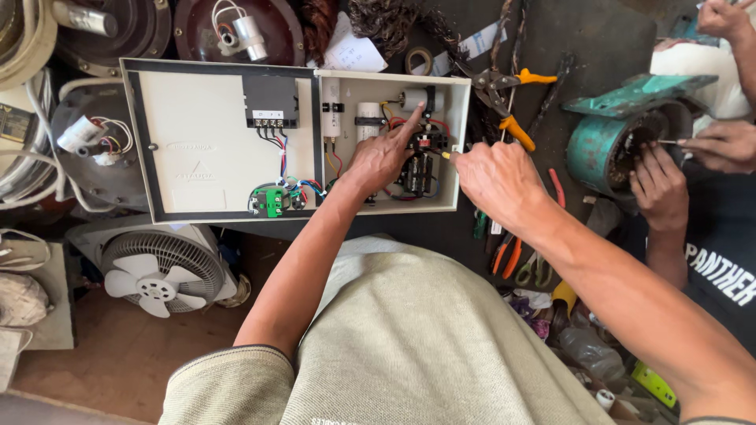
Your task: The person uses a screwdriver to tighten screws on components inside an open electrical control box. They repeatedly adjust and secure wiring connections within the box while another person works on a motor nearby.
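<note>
The open control box lies flat on the dark surface, lid folded to the left. The left hand is released, index finger extended onto the wiring block inside the box. The right hand is clenched on a small screwdriver, tip at the same block. Keep the tip square to the screw and steady the block with the finger. Yellow-handled snips lie just beside the box. A co-worker's hands probe a green motor. A fan stands below.
</note>
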